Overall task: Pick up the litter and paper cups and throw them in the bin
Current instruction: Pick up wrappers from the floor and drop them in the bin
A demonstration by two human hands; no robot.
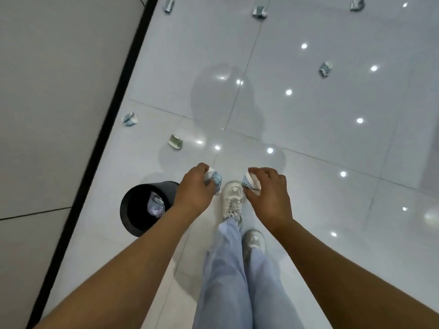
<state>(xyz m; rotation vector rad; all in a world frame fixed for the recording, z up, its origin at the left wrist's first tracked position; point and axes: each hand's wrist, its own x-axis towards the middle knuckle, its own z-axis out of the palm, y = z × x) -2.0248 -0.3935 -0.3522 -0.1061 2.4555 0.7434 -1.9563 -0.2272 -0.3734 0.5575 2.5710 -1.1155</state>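
Your left hand (194,186) and right hand (268,188) each grip a crumpled paper cup, both right of the bin (133,210).

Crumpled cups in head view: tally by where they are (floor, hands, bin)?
On the floor: 6
Held: 2, one in the left hand at, one in the right hand at
In the black bin: 1 visible
Total: 9
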